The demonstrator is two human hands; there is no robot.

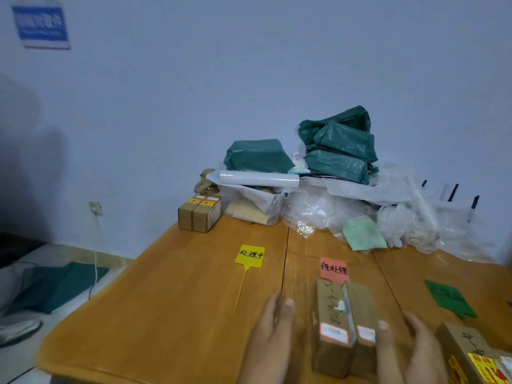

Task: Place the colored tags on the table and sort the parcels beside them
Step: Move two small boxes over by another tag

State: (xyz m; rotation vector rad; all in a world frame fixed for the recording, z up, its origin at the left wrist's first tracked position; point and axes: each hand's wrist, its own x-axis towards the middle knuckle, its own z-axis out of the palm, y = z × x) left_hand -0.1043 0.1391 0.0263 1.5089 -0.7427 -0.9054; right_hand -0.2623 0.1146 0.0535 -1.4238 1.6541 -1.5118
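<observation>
Three tags lie on the wooden table (166, 286): a yellow tag (250, 255) with a long tail at the centre, a pink tag (333, 268) to its right, and a green tag (450, 297) at the far right. Two brown cardboard parcels (345, 328) with red-edged labels stand side by side just below the pink tag. My left hand (270, 342) hovers left of them with fingers apart, not touching. My right hand (410, 347) is open on their right, its thumb against the right parcel.
Another cardboard parcel (468, 353) with yellow labels lies at the bottom right. A taped pair of boxes (199, 214) sits at the back left. Green wrapped parcels (340, 151), a clear bin (255, 206) and crumpled plastic wrap (401, 214) crowd the back.
</observation>
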